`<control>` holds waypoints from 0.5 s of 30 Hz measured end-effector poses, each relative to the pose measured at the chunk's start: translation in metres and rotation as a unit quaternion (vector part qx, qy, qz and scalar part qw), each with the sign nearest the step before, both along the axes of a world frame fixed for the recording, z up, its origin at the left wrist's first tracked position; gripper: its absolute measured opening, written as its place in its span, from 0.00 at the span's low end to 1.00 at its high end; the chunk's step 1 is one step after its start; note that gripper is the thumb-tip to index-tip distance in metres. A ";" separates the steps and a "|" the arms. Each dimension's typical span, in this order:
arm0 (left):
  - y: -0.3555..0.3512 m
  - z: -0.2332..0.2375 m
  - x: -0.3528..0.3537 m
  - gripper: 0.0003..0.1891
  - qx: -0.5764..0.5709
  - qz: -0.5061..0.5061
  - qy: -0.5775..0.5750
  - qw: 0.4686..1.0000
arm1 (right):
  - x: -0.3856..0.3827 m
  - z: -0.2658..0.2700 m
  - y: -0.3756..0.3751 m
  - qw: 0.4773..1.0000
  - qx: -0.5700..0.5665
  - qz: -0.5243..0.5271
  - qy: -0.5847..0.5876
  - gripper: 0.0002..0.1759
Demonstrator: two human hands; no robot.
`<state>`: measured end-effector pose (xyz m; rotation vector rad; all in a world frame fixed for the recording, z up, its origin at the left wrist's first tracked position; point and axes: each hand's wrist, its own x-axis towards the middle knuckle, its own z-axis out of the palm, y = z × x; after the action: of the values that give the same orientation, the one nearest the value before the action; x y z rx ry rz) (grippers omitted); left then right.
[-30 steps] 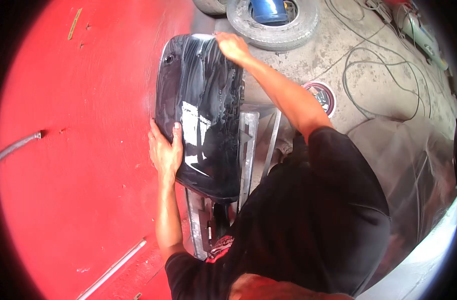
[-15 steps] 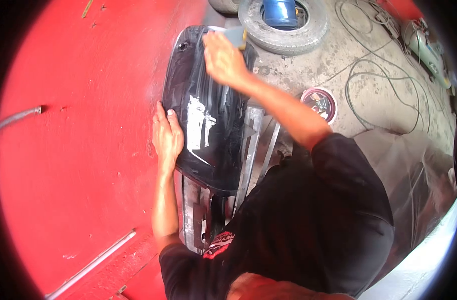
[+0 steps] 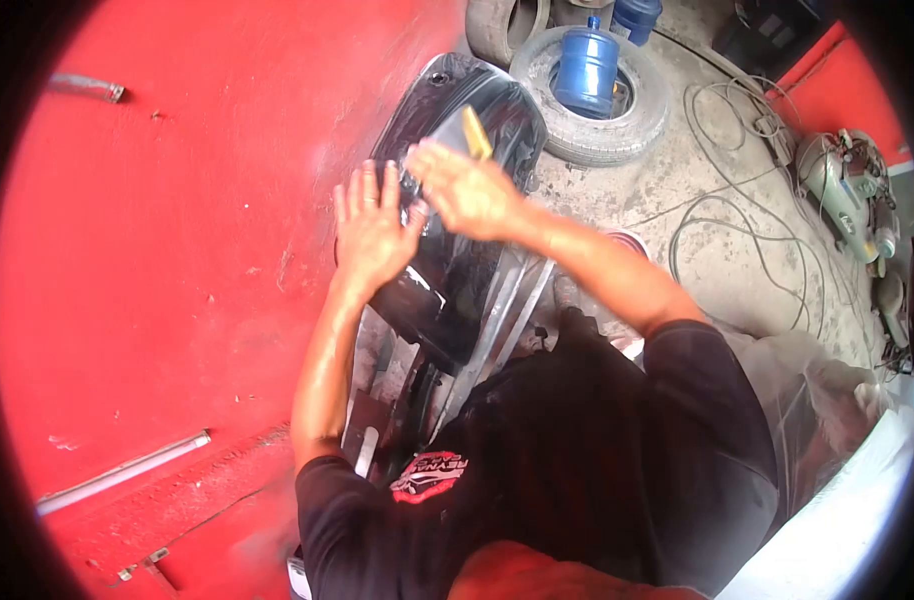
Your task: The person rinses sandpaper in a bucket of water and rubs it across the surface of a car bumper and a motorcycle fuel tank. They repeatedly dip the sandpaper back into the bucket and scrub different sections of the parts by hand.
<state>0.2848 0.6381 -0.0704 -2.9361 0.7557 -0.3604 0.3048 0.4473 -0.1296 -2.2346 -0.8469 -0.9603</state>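
Note:
A glossy black molded panel (image 3: 442, 315), with pale smears on its surface, leans on a metal stand (image 3: 482, 345) in front of me. My left hand (image 3: 375, 232) lies flat on the panel's left side, fingers spread, holding nothing. Just right of it, my right hand (image 3: 467, 192) grips a flat grey piece with a yellow edge (image 3: 477, 133) and presses it to the panel. The exact kind of this piece does not show, since my fingers cover part of it.
A red wall (image 3: 177, 260) rises close on the left. Behind the panel, a blue water jug (image 3: 587, 75) stands in a tire (image 3: 642, 125). Hoses (image 3: 737, 215) trail over the concrete floor toward a greenish tank (image 3: 837, 195). A container rim (image 3: 629, 242) shows behind my right forearm.
My left hand has moved up the panel from its side edge, with fingers now spread. My right hand has come down with the grey piece, nearer to the left. The view has shifted.

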 end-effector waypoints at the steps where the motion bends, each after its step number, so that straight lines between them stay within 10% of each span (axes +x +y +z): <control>1: 0.000 -0.004 -0.015 0.36 0.003 -0.042 0.024 0.999 | 0.023 -0.005 -0.012 0.999 0.014 -0.025 0.023 0.20; 4: -0.012 0.006 -0.081 0.29 0.024 -0.197 0.124 0.972 | 0.095 -0.019 -0.039 0.979 0.060 -0.178 0.085 0.22; 7: -0.001 0.000 -0.109 0.24 -0.077 -0.216 0.213 0.950 | 0.030 -0.002 0.005 0.989 -0.123 -0.058 0.051 0.23; 15: 0.047 -0.008 -0.102 0.44 -0.175 0.012 0.127 0.976 | 0.053 0.020 0.023 0.984 -0.102 -0.045 0.140 0.22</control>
<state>0.1825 0.6854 -0.0782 -3.3688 0.7502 -0.1241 0.3577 0.4706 -0.1092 -2.5254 -0.7491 -0.5977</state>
